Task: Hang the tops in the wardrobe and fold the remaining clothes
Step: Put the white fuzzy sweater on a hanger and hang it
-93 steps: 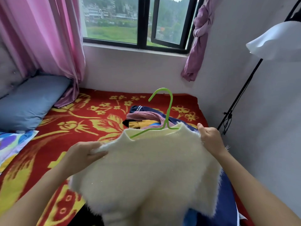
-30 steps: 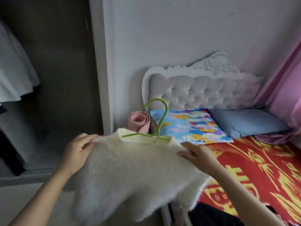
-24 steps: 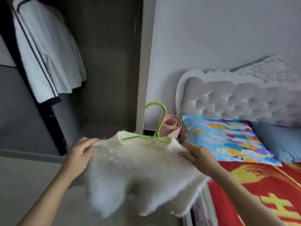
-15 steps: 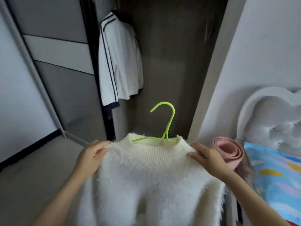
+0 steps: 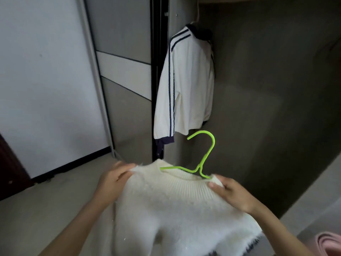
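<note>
I hold a fluffy white sweater (image 5: 177, 213) in front of me, low in the view. A lime green hanger (image 5: 204, 156) sits inside its ribbed neck, hook pointing up. My left hand (image 5: 112, 180) grips the sweater's left shoulder. My right hand (image 5: 232, 194) grips the right shoulder beside the hanger's end. Straight ahead is the open wardrobe (image 5: 267, 89), dark inside. A white jacket with navy stripes (image 5: 186, 85) hangs at its left side.
The wardrobe's grey sliding door (image 5: 125, 71) stands to the left of the opening, with a white wall (image 5: 46, 71) beyond it. A rolled pink mat (image 5: 328, 244) shows at the bottom right corner. Pale floor (image 5: 36, 209) lies below.
The view has swung left from the bed to face the wardrobe. Both hands have kept their hold on the sweater's shoulders, carrying it closer to the opening.
</note>
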A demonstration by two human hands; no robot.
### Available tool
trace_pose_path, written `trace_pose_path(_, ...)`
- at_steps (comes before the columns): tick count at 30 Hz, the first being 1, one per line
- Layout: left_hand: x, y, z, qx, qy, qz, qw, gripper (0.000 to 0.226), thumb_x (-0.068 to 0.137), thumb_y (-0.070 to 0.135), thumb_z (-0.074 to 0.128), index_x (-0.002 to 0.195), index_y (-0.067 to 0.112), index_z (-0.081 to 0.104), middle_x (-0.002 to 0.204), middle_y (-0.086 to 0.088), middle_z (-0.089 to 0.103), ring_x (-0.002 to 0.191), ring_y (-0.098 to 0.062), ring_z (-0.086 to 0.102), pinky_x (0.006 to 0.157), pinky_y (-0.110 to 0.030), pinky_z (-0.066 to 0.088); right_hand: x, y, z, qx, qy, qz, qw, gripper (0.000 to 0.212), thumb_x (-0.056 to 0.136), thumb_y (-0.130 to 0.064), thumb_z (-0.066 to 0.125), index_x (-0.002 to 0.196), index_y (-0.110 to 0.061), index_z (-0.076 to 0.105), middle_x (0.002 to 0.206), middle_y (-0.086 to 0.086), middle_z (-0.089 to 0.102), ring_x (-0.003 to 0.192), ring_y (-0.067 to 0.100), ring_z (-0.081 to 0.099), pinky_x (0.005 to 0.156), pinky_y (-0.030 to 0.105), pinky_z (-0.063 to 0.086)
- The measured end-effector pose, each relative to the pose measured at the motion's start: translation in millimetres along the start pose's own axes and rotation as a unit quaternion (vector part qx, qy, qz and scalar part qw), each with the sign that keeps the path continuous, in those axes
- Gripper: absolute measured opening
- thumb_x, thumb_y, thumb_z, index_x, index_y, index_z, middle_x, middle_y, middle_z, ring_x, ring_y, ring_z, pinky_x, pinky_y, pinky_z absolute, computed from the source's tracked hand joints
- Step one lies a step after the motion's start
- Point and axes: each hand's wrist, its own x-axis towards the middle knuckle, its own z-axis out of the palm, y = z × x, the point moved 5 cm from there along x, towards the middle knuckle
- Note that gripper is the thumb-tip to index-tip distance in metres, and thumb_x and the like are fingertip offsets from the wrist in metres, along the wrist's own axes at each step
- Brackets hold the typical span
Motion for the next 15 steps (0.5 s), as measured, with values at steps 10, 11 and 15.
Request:
trace_pose_path(10,122.8,-5.1,94.8,-0.034,-0.097,0.052,0.993,0.028,0.087,0.008,0.064,0.115,0.002,0.065,0.094,-0.008,0.062,0.094,-0.024,0.055,0.082,-0.005,0.031,47.0,34.3,-59.2,0.004,0.128,0.087,0.988,0.037,0.08,-0.046,0.052,0.077,-0.011,0.064,0.067,-0.003,0.057,0.067,0.007,0.053,0.066,0.03,0.042)
trace_pose_path(11,141.9,-2.9,108.3,-0.036,-0.111,0.067,0.991,0.036,0.089,0.021,0.06,0.119,0.002,0.062,0.098,-0.012,0.062,0.094,-0.027,0.055,0.085,-0.012,0.033,53.1,39.9,-69.0,0.002,0.151,0.112,0.982,0.035,0.08,-0.046,0.053,0.077,-0.013,0.065,0.067,-0.004,0.06,0.067,0.007,0.055,0.065,0.029,0.043)
trace_pose_path(15,224.2,3.0,145.6,-0.035,-0.124,0.142,0.981,0.075,0.081,0.054,0.034,0.131,0.001,0.051,0.119,-0.015,0.059,0.112,-0.03,0.051,0.098,-0.035,0.037,80.2,54.9,-101.5,-0.044,0.224,0.196,0.954,0.028,0.087,-0.04,0.054,0.077,-0.016,0.066,0.06,-0.006,0.056,0.058,0.006,0.05,0.061,0.028,0.039)
